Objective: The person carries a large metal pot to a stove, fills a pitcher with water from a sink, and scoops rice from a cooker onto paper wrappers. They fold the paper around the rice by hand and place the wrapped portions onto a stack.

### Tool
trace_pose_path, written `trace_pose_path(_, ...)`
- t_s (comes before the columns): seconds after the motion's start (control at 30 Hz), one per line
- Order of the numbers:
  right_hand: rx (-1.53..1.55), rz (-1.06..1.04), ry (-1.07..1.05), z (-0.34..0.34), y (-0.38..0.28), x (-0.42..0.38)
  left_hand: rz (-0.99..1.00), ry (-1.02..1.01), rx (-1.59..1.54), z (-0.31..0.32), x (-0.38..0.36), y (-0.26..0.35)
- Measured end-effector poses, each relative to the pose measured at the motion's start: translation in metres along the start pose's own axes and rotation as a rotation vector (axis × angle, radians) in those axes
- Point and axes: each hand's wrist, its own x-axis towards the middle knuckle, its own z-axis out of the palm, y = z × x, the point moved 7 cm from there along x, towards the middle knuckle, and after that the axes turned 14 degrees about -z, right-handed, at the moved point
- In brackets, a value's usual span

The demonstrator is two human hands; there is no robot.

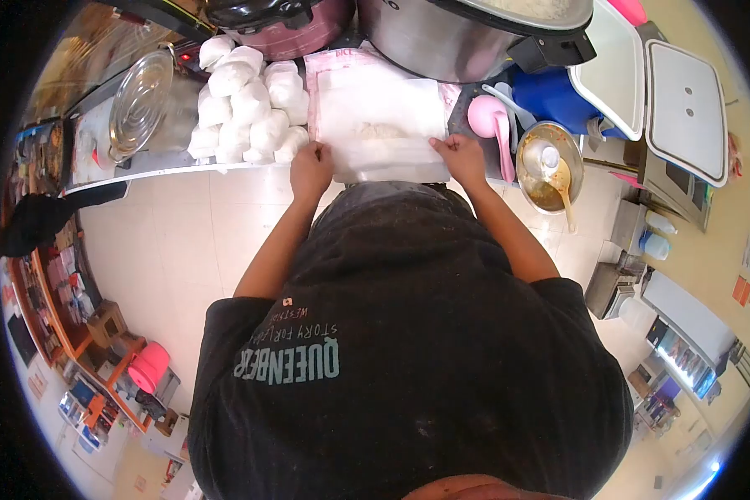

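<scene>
A white sheet of wrapping paper (pixel 375 98) lies before me on the counter, its near edge folded up. Part of a small pale mound of rice (pixel 379 131) shows just beyond the fold. My left hand (pixel 312 169) pinches the folded paper at its left corner. At the right corner my right hand (pixel 461 157) grips the same edge between thumb and fingers. Beside my left hand is a pile of white wrapped packets (pixel 246 104). A pink scoop (pixel 487 118) rests to the right of my right hand.
Behind the paper stands a large steel rice cooker (pixel 442 37) with rice in it, beside a maroon cooker (pixel 287 29). A metal bowl (pixel 550 137) with a wooden spoon sits at right, near a white container (pixel 612 67). A glass lid (pixel 142 104) stands at left.
</scene>
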Motion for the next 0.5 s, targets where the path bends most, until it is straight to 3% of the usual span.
trace_pose_path(0.1, 0.006, -0.069, 0.016, -0.010, -0.008, 0.012, 0.060, 0.059, -0.025, -0.024, -0.011, 0.027)
trace_pose_path(0.13, 0.021, -0.090, 0.026, -0.014, -0.009, 0.016, 0.167, 0.075, -0.026, -0.029, -0.011, 0.041)
trace_pose_path(0.23, -0.136, -0.546, 0.014, -0.021, -0.045, 0.040, 0.464, 0.135, 0.061, -0.030, 0.004, 0.082)
trace_pose_path(0.33, -0.293, -0.764, 0.028, -0.011, -0.085, 0.060, 0.653, 0.195, 0.280, -0.008, 0.031, 0.112)
trace_pose_path(0.5, -0.538, -0.723, -0.200, 0.022, -0.074, 0.088, 0.732, 0.123, 0.424, 0.016, 0.050, 0.112)
